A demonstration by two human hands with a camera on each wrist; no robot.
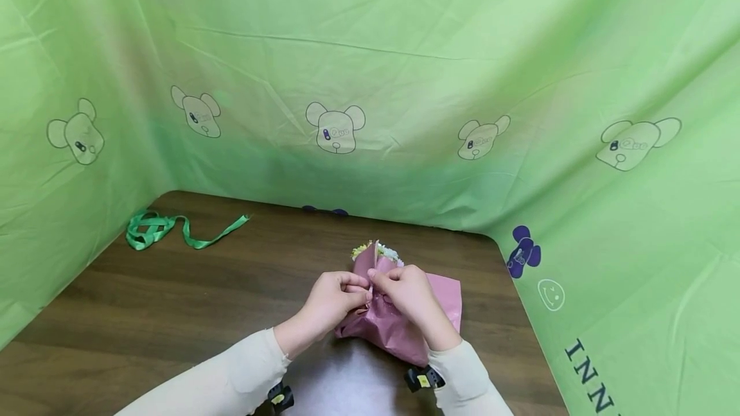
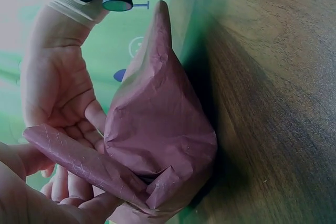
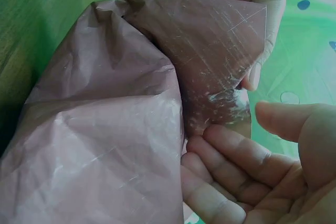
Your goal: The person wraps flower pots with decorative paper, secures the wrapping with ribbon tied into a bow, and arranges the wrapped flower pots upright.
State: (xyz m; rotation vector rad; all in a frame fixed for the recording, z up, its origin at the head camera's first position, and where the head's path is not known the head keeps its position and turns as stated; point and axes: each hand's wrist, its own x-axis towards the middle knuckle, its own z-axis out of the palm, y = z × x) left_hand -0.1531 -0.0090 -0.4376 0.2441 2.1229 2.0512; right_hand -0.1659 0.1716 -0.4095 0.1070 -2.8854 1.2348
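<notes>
A small bunch of white and yellow flowers lies in mauve wrapping paper on the wooden table, its blooms facing away from me. My left hand pinches the edge of an upright paper flap between thumb and fingers. Opposite it, my right hand has loosely bent fingers against the same flap. In the right wrist view, the right thumb stands apart from the fingers, beside the flap's edge. Whitish, shiny scuff marks show on the flap there. The flower stems are hidden inside the paper.
A loose green ribbon lies coiled at the table's far left, one end trailing right. Green printed fabric hangs round the back and sides of the brown wooden table. A paper corner spreads out right of the bouquet.
</notes>
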